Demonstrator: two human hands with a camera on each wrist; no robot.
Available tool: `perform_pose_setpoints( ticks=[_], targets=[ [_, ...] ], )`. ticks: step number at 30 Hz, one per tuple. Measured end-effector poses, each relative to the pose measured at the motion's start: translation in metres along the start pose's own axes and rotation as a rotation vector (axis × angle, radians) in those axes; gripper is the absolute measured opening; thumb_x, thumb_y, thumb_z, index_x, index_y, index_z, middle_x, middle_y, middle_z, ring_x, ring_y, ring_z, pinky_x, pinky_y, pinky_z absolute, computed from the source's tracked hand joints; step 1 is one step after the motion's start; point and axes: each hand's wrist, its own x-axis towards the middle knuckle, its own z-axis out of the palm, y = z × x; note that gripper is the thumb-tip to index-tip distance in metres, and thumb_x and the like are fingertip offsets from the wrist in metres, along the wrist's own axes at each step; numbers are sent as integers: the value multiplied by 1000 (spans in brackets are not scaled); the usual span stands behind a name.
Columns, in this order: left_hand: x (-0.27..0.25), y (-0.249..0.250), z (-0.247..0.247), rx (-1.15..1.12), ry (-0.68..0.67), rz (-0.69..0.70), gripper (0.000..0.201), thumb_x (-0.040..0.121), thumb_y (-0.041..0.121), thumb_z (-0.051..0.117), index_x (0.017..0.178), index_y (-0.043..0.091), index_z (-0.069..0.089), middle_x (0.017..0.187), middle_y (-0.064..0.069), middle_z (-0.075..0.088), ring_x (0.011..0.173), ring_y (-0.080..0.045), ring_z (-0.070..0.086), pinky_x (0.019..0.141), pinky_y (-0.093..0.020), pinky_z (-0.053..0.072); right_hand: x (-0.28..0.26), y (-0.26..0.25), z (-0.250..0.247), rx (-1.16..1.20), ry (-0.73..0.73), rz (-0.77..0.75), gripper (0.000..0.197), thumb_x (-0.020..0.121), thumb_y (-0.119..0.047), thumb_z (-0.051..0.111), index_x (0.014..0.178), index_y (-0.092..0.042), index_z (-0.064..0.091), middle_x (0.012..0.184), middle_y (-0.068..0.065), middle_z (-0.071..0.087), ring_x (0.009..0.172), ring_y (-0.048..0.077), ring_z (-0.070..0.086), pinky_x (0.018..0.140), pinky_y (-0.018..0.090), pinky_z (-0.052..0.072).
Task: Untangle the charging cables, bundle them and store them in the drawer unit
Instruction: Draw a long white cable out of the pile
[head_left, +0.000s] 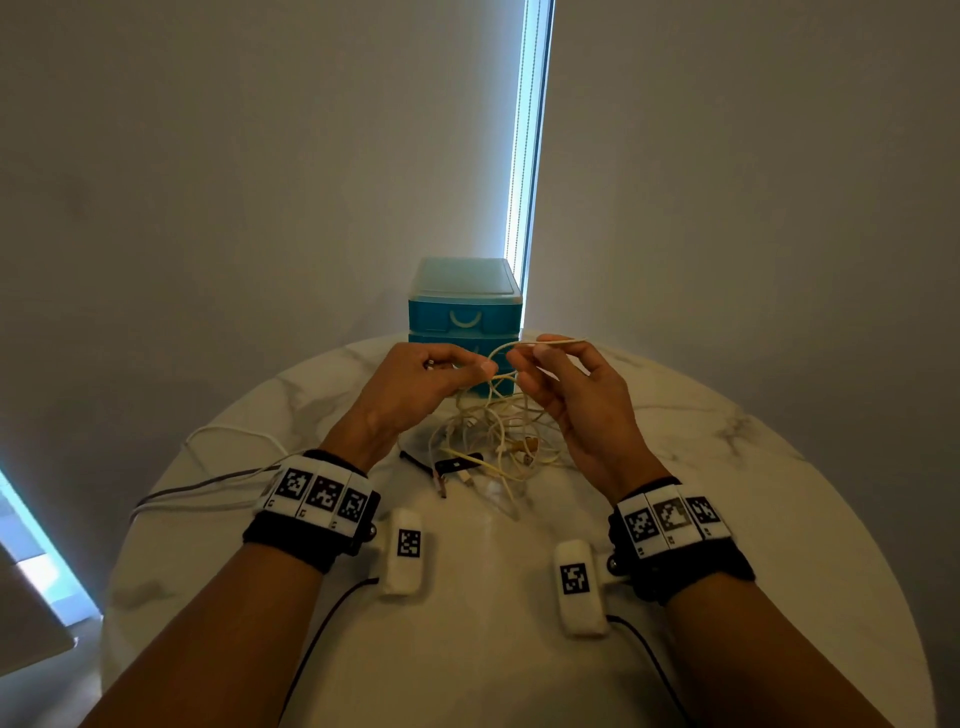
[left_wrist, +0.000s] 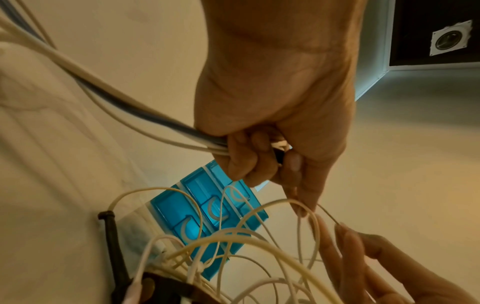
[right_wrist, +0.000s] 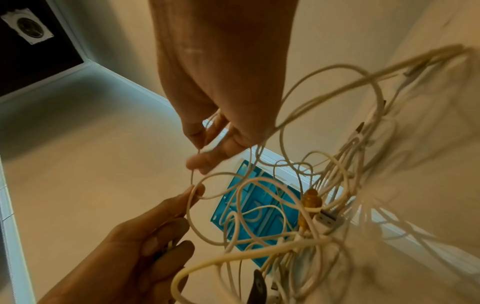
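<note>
A thin cream cable (head_left: 511, 347) is pinched by the left hand (head_left: 426, 382) and the right hand (head_left: 566, 387), above the tangle (head_left: 498, 441) on the counter (head_left: 727, 467).

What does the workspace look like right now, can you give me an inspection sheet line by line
Surface: round white marble table, lit dimly.
Job's things: tangled cream cables heaped mid-table; blue drawer unit behind, drawers shut.
Clutter: black connector piece beside the heap.
Grips: left hand holds several cable ends in its fist and pinches a strand; right hand pinches the same thin strand.
Cables: grey and white leads trail off the left edge.
Surroundings: plain wall, bright window strip.
</note>
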Motion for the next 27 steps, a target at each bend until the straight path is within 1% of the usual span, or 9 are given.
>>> perform_pose_setpoints(
  ticks=[3,9,11,14,20,22,24,26,27],
  targets=[
    [2,-5,-1,-10,68,16,15,88,39,85,98,28,86,92,4,81,85,-5,74,69,-15,55,1,-1,-2,-221,-50,58,25,103,-11,68,128,-8,65,113,7,82,107,23,79,82,35,66],
    [6,-10,-1,-67,154,52,14,91,34,84,101,25,86,89,12,81,91,-4,74,87,-25,57,7,5,-16,-545,-48,-2,20,97,-2,74,117,-6,73,104,8,82,98,24,79,62,28,62],
    [8,-11,-4,-100,224,58,16,92,32,83,102,21,85,77,18,77,75,3,71,76,-17,57,9,2,-22,-569,9,-38,16,97,-3,76,113,-6,76,103,9,81,96,22,79,58,25,60],
    [14,-17,-18,-159,386,32,20,91,35,83,105,22,84,59,22,61,50,4,51,52,-13,39,12,-3,-35,-562,75,-51,13,96,2,73,108,-4,76,104,10,80,96,20,78,56,23,58],
    [22,-27,-49,-307,603,15,21,93,35,81,111,24,82,70,6,51,50,-5,38,40,-20,29,20,-3,-53,-583,187,-115,17,96,7,65,93,-4,77,99,9,81,97,29,78,69,21,61],
    [22,-27,-48,-314,609,36,21,93,36,81,111,25,82,69,7,50,52,-5,39,41,-21,31,18,-6,-53,-583,125,-81,30,95,10,56,93,-4,83,96,7,83,101,28,78,78,23,63],
    [22,-28,-44,-304,613,58,20,93,38,81,109,27,83,67,7,49,55,-6,40,49,-21,35,18,-7,-48,-611,20,-38,34,90,11,55,93,-4,85,100,8,83,108,31,76,93,35,64],
    [23,-28,-43,-312,618,75,20,91,43,82,107,30,83,68,7,49,58,-8,40,55,-23,36,18,-10,-41,-573,-121,21,30,79,8,62,105,10,77,112,16,77,115,39,72,101,39,60],
    [23,-28,-44,-323,621,79,21,91,44,82,107,30,83,69,7,49,59,-9,40,56,-23,36,19,-11,-40,-523,-158,48,46,72,5,60,116,17,71,117,21,73,115,40,70,102,39,57]
  ],
)
